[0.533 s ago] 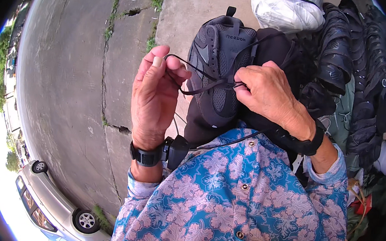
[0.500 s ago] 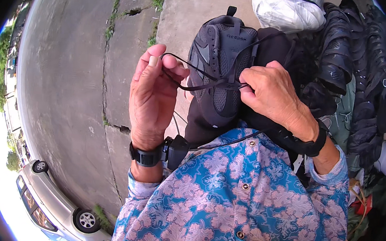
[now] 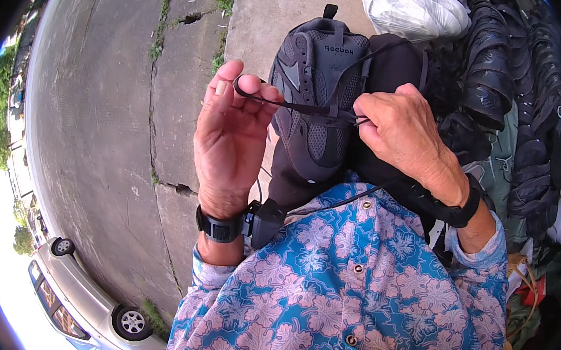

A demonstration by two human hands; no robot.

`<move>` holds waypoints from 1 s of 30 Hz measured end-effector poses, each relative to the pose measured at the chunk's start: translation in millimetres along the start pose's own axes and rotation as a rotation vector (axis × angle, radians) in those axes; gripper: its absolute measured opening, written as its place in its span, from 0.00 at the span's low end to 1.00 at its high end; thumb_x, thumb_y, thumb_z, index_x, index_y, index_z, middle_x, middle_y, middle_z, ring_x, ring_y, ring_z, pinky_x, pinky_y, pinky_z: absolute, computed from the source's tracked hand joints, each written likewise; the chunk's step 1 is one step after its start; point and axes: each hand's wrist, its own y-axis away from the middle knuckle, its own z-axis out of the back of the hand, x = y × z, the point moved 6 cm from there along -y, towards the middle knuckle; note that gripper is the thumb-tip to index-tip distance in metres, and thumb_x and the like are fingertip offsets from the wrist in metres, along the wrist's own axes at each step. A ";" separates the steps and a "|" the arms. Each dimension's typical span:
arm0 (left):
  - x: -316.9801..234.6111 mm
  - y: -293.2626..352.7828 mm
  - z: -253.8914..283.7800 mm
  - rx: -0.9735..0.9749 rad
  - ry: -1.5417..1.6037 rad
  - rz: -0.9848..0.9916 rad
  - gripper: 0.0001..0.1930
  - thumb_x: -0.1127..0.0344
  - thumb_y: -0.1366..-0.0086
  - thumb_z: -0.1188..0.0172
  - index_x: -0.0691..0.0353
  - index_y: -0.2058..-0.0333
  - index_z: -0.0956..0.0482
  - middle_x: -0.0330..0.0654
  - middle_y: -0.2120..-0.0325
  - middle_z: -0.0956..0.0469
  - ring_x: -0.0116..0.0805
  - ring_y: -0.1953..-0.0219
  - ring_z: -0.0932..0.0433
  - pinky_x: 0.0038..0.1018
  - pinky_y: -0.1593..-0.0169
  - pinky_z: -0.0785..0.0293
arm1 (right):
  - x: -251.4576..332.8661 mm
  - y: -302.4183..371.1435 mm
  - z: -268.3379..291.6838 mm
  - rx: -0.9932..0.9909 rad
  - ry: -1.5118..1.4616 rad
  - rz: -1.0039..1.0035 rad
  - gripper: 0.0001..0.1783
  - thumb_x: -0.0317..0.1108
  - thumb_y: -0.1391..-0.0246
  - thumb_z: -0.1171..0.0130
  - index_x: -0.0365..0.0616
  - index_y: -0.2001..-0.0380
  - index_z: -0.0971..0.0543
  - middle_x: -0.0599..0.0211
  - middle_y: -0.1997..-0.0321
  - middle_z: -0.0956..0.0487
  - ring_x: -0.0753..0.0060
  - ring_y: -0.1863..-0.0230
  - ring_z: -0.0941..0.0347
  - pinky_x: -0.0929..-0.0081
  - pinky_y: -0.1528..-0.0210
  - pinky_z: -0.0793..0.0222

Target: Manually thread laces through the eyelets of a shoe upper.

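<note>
A dark grey sneaker rests on my lap, its toe pointing toward me and its heel loop at the far end. A black shoelace runs across it between both hands. My left hand, palm turned up on the left of the sneaker, has its curled fingers hooked through a loop of the lace. On the other side, my right hand pinches the lace between thumb and forefinger. The lace is drawn nearly straight over the lower part of the tongue. Several eyelets along the sneaker's left side show no lace.
Rows of dark shoes are stacked at the right. A white plastic bag lies at the far side. Cracked concrete stretches to the left, with a silver car at lower left. A thin black cable crosses my lap.
The lace loop at my left hand has narrowed and pulled nearly straight. My left hand has shifted slightly right, and the right hand still pinches the lace.
</note>
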 end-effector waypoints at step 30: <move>49.5 10.7 -13.4 0.028 0.140 0.168 0.20 0.60 0.29 0.57 0.64 0.43 0.33 0.45 0.54 0.23 0.43 0.50 0.24 0.40 0.41 0.33 | -115.1 47.1 83.2 -0.020 0.548 -0.291 0.07 0.30 0.51 0.43 0.40 0.72 0.30 0.53 0.74 0.23 0.47 0.69 0.26 0.54 0.68 0.33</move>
